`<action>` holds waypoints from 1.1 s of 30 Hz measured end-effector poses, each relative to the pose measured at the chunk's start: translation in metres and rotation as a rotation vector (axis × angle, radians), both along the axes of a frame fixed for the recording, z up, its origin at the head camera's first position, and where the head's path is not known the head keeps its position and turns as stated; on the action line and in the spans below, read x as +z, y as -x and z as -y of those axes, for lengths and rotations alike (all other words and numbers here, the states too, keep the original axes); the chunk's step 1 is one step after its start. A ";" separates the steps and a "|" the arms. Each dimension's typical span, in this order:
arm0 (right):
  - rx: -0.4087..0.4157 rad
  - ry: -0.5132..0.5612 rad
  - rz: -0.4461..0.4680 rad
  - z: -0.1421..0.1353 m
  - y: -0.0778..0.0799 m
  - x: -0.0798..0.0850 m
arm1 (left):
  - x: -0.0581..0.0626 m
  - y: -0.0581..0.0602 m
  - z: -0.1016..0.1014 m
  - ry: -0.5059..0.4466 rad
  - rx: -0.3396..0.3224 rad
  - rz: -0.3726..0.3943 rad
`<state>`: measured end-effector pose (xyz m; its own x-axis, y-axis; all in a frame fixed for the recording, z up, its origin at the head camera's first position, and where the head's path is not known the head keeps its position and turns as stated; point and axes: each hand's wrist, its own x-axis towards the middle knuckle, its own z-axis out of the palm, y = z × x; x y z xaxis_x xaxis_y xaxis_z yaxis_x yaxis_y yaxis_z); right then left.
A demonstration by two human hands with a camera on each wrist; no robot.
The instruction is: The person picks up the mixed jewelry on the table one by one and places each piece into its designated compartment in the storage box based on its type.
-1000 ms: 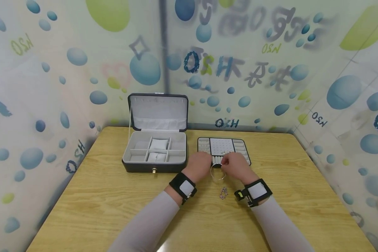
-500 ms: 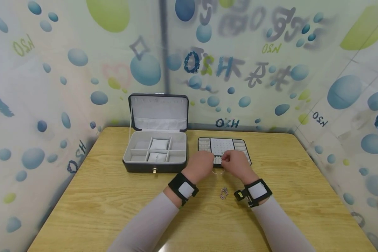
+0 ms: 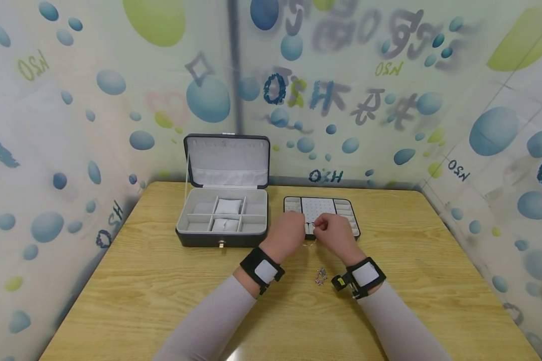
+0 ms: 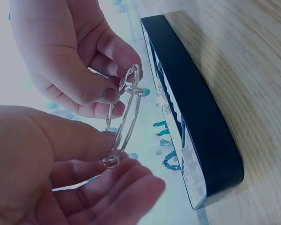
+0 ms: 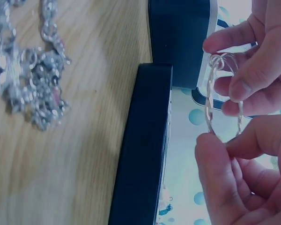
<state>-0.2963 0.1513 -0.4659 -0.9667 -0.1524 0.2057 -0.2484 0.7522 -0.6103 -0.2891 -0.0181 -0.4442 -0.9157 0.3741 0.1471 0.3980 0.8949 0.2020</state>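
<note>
A silver bangle (image 4: 129,122) with thin, partly twisted strands is held in the air between both hands, at the front edge of a jewelry tray (image 3: 318,206). My left hand (image 3: 286,234) pinches one side of it between thumb and fingers. The right hand (image 3: 339,236) grips the opposite side, near a looped knot, as the left wrist view shows. In the right wrist view the bangle (image 5: 209,101) stands nearly edge-on. Fingers cover parts of the ring. Below the hands, a silver chain bracelet (image 3: 320,276) with pinkish stones lies on the table.
An open black jewelry box (image 3: 198,240) with light compartments and two white cushions (image 3: 228,206) stands left of the tray, its lid raised. Small earrings (image 4: 165,103) sit on the tray. A patterned wall (image 3: 379,165) borders the wooden table (image 3: 162,286) at the back.
Both hands have moved slightly forward over the tray's front edge. The bangle, earlier hanging as a visible ring, has tilted so that less of it shows from above. The chain bracelet has stayed put.
</note>
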 end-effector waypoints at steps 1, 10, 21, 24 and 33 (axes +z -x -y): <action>-0.002 0.007 -0.002 0.001 0.000 0.000 | 0.001 0.000 0.000 -0.001 -0.003 -0.009; -0.013 0.102 -0.013 0.006 -0.001 -0.003 | 0.006 0.004 0.006 -0.029 -0.027 -0.086; -0.034 0.231 -0.042 0.013 -0.006 -0.003 | 0.014 0.009 0.020 -0.192 -0.011 0.011; -0.023 0.269 -0.030 0.015 -0.007 -0.004 | 0.020 0.010 0.029 -0.193 -0.006 -0.008; -0.023 0.239 0.010 0.021 -0.009 -0.007 | 0.036 0.018 0.065 -0.198 0.056 0.009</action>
